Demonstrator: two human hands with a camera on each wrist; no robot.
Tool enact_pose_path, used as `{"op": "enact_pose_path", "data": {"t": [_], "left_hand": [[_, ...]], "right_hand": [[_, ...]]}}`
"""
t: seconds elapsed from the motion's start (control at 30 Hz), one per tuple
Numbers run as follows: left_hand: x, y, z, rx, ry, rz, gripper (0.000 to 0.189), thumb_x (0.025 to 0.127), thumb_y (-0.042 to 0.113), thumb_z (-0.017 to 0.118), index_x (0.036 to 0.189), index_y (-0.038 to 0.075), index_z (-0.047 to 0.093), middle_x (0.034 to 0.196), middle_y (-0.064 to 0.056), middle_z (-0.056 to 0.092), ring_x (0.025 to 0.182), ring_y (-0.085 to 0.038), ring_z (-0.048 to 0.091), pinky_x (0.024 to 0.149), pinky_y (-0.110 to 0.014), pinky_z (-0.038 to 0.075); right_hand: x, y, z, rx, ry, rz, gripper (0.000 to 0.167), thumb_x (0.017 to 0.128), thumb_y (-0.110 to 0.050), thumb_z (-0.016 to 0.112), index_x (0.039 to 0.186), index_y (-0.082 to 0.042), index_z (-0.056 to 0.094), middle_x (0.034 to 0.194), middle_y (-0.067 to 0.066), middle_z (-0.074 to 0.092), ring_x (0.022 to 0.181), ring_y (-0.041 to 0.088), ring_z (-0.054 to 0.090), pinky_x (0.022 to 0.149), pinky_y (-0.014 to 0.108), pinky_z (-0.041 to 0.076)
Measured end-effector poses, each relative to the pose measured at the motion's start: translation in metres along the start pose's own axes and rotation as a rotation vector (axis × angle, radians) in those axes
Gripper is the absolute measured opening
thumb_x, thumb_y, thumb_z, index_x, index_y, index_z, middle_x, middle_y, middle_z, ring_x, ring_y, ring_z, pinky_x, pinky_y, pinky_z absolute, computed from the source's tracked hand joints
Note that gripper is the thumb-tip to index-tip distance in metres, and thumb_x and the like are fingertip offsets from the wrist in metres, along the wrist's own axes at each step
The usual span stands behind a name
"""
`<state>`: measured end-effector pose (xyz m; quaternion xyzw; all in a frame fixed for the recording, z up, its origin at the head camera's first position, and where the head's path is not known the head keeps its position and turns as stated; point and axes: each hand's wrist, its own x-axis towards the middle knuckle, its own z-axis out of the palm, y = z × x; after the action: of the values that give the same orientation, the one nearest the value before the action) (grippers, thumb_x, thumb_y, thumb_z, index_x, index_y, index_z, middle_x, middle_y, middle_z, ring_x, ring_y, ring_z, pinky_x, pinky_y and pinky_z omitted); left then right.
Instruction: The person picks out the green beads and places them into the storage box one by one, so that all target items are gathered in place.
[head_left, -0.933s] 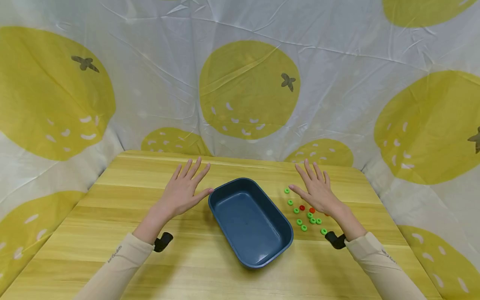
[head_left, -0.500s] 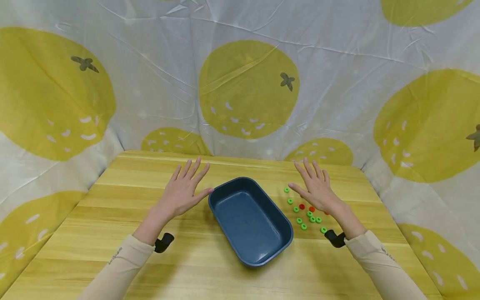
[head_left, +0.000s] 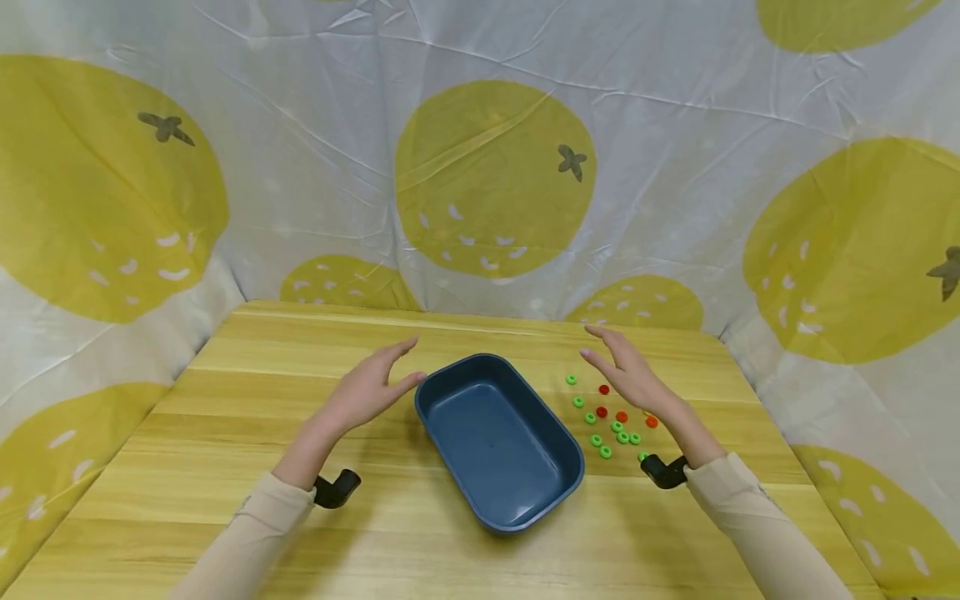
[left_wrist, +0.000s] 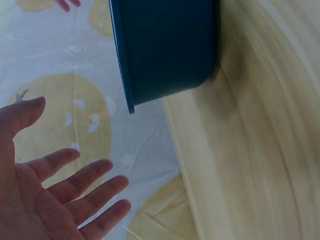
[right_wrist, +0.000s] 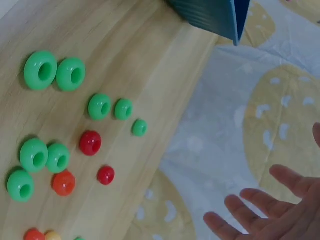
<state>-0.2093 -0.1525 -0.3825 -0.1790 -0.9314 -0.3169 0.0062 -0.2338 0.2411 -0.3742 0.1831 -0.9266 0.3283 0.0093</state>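
A dark blue rectangular bin [head_left: 491, 446] stands at an angle on the wooden table. My left hand [head_left: 363, 392] is raised off its left side, palm turned inward and holding nothing; in the left wrist view its fingers [left_wrist: 80, 181] are spread and relaxed. On the other side my right hand [head_left: 636, 382] hovers over the far part of the bead group, likewise with nothing in it. Several green ring beads [right_wrist: 40, 70] lie scattered on the table, among them red beads [right_wrist: 90, 143] and orange beads [right_wrist: 64, 183]. A yellow bead [right_wrist: 53, 235] shows at the lower edge of the right wrist view.
The wooden table [head_left: 300, 333] ends at a white cloth [head_left: 330, 167] printed with yellow fruit, which hangs behind and at both sides. Black camera mounts [head_left: 337, 489] stick out from both wrists.
Both hands have turned from palms down to palms facing each other, fingers now seen edge-on. A red bead formerly behind the right hand shows. Bin and beads stay in place.
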Motion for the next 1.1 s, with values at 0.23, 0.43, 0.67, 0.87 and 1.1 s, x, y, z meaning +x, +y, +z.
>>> {"op": "enact_pose_path", "data": {"t": [0.23,0.43,0.67,0.87,1.1], "left_hand": [[0.007,-0.013,0.011,-0.242,-0.010,-0.054,0.041,0.097,0.027,0.051,0.130,0.004,0.054,0.124,-0.018,0.061,0.105,-0.032,0.061,0.086,-0.043,0.052],[0.008,-0.022,0.020,-0.374,-0.057,-0.106,0.039,0.098,0.026,0.050,0.128,0.002,0.056,0.127,-0.021,0.058,0.105,-0.033,0.061,0.085,-0.042,0.054],[0.010,-0.028,0.030,-0.490,-0.079,-0.170,0.039,0.097,0.024,0.051,0.127,0.000,0.056,0.121,-0.020,0.062,0.100,-0.027,0.064,0.084,-0.043,0.055],[0.011,-0.029,0.033,-0.555,-0.114,-0.161,0.037,0.097,0.019,0.050,0.127,-0.002,0.055,0.119,-0.023,0.061,0.093,-0.019,0.064,0.083,-0.043,0.055],[0.006,-0.032,0.038,-0.591,-0.123,-0.139,0.035,0.097,0.013,0.050,0.128,-0.004,0.053,0.124,-0.025,0.058,0.098,-0.026,0.063,0.081,-0.042,0.056]], "right_hand": [[0.013,0.012,0.003,0.161,0.005,0.075,0.048,0.100,-0.033,0.044,0.138,-0.003,0.043,0.136,0.024,0.047,0.116,0.041,0.053,0.088,0.049,0.051],[0.024,0.025,0.006,0.358,-0.014,0.209,0.043,0.100,-0.026,0.044,0.133,0.001,0.047,0.131,0.027,0.050,0.114,0.043,0.054,0.085,0.043,0.055],[0.035,0.042,0.021,0.435,-0.068,0.325,0.042,0.099,-0.018,0.045,0.132,0.008,0.047,0.134,0.031,0.047,0.112,0.041,0.057,0.089,0.045,0.053],[0.041,0.057,0.034,0.404,-0.082,0.343,0.035,0.095,-0.010,0.053,0.122,0.013,0.055,0.107,0.033,0.063,0.085,0.033,0.068,0.076,0.043,0.057],[0.044,0.066,0.048,0.358,-0.081,0.372,0.029,0.086,-0.003,0.064,0.111,0.010,0.063,0.092,0.024,0.069,0.058,0.015,0.065,0.058,0.031,0.057]]}}
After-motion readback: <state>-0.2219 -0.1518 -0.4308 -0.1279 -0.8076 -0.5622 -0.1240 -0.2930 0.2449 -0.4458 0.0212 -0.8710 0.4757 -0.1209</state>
